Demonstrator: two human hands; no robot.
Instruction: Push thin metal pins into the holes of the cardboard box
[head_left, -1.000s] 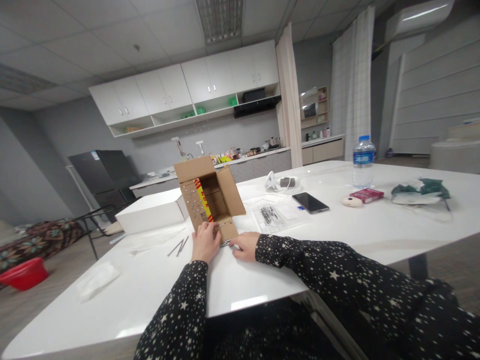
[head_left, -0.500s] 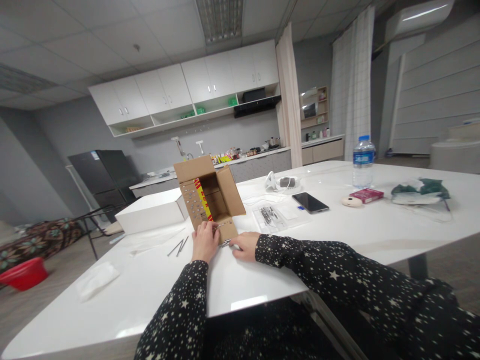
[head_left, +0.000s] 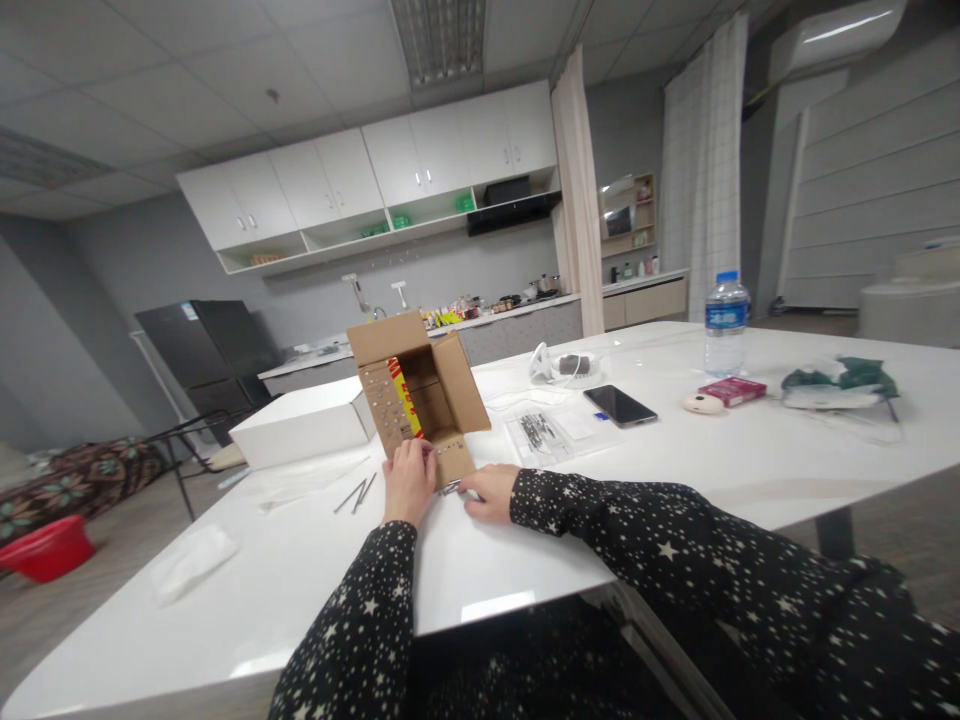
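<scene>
The white box is sitting toward the table's left edge. Beside it, the left hand is pressing curled fingers against the open cardboard box's front flap, and the right hand is pinching a small metal piece at the box's foot, near the table's front edge.

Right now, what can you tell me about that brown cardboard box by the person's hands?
The cardboard box is small, plain brown corrugated card, standing on the white table with its flaps open. Inside shows a red and yellow printed strip. Rows of small metal studs or pins dot its left panel and the lowered front flap. The left hand rests against that flap's front edge; the right hand lies on the table beside it, fingertips near a small metal piece. A white box sits just left of it.
</scene>
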